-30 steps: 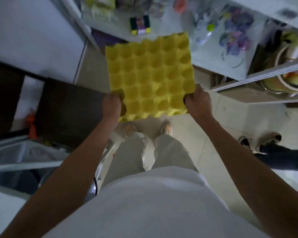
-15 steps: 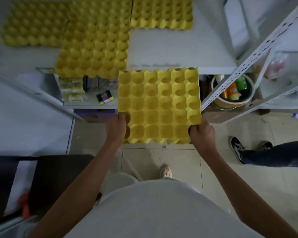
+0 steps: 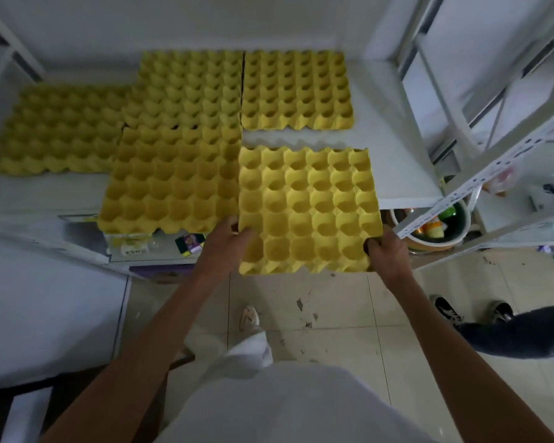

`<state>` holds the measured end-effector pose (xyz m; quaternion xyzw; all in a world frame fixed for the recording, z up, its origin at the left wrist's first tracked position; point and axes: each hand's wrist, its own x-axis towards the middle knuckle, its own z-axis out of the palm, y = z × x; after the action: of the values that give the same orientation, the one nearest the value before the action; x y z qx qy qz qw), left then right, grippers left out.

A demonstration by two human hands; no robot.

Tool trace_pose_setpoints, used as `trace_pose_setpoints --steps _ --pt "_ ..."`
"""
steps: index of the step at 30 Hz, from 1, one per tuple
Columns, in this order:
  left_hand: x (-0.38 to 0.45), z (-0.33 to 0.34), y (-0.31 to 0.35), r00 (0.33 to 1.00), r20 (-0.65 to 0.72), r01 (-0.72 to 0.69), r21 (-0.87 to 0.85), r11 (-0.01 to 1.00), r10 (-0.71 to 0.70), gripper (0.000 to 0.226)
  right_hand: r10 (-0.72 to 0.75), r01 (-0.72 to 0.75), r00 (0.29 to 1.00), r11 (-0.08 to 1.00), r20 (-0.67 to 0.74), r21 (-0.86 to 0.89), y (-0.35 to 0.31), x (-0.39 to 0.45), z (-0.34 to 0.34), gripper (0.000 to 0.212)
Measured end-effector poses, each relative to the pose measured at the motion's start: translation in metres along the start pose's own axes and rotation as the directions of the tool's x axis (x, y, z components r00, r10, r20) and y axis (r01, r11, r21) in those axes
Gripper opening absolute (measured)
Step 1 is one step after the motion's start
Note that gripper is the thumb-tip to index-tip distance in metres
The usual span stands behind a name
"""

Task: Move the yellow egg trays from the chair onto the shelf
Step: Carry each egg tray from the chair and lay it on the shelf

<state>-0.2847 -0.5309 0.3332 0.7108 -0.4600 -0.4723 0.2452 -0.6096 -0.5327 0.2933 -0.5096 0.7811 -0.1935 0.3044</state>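
I hold a yellow egg tray (image 3: 309,207) flat with both hands. My left hand (image 3: 226,243) grips its near left corner and my right hand (image 3: 386,252) its near right corner. The tray's far half lies over the front right part of the white shelf (image 3: 397,161); its near part hangs out past the shelf edge. Several other yellow egg trays lie on the shelf: one at the left (image 3: 61,129), one front middle (image 3: 170,183) touching the held tray's left side, one behind it (image 3: 189,87), one at the back right (image 3: 296,89). The chair is out of view.
White perforated shelf uprights (image 3: 480,174) rise on the right. A bowl with bottles (image 3: 435,228) sits on a lower level under the shelf. Small packets (image 3: 191,243) lie on a lower left shelf. Another person's shoes and leg (image 3: 493,321) stand on the tiled floor at right.
The tray has gone up and forward, from in front of the lower shelves to the top shelf, beside the front middle tray. My view has lifted to the whole shelf.
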Motion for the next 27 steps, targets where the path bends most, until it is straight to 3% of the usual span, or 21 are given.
trace_pose_setpoints --steps 1,3,4,6,9,11,13,16,27 --pt "0.01 -0.008 0.007 1.0 0.023 -0.015 -0.056 0.998 0.016 0.05 0.009 -0.009 1.0 1.0 -0.01 -0.013 -0.009 0.01 0.0 0.033" --pt "0.027 -0.02 0.019 0.996 0.049 -0.065 -0.109 0.992 0.071 0.03 0.031 -0.032 0.999 0.999 -0.03 -0.042 -0.02 0.031 0.003 0.045" --pt "0.033 -0.026 0.022 0.992 0.063 -0.106 -0.111 0.988 0.114 0.021 0.045 -0.047 0.998 0.997 -0.036 -0.056 -0.025 0.039 0.005 0.046" --pt "0.047 -0.035 0.019 0.975 0.085 -0.2 -0.065 0.978 0.206 0.025 0.072 -0.079 0.996 0.988 -0.056 -0.134 -0.034 0.053 0.008 0.04" --pt "0.072 -0.053 0.011 0.921 -0.011 -0.379 0.204 0.903 0.39 0.046 0.109 -0.14 0.986 0.95 -0.125 -0.279 -0.047 0.067 0.01 0.026" --pt "0.093 -0.067 0.001 0.852 -0.045 -0.435 0.493 0.754 0.521 0.057 0.077 -0.121 0.987 0.935 -0.143 -0.333 -0.055 0.072 0.012 0.022" --pt "0.109 -0.073 -0.009 0.87 -0.013 -0.338 0.711 0.616 0.493 0.065 0.056 -0.092 0.993 0.925 -0.108 -0.369 -0.06 0.077 0.012 0.021" --pt "0.121 -0.063 -0.027 0.894 0.009 -0.283 0.785 0.551 0.447 0.07 0.06 -0.072 0.997 0.923 -0.045 -0.378 -0.061 0.082 0.009 0.021" --pt "0.124 -0.051 -0.03 0.89 -0.047 -0.249 0.783 0.571 0.453 0.07 -0.093 0.097 0.995 0.842 0.034 -0.531 -0.051 0.104 0.005 0.021"
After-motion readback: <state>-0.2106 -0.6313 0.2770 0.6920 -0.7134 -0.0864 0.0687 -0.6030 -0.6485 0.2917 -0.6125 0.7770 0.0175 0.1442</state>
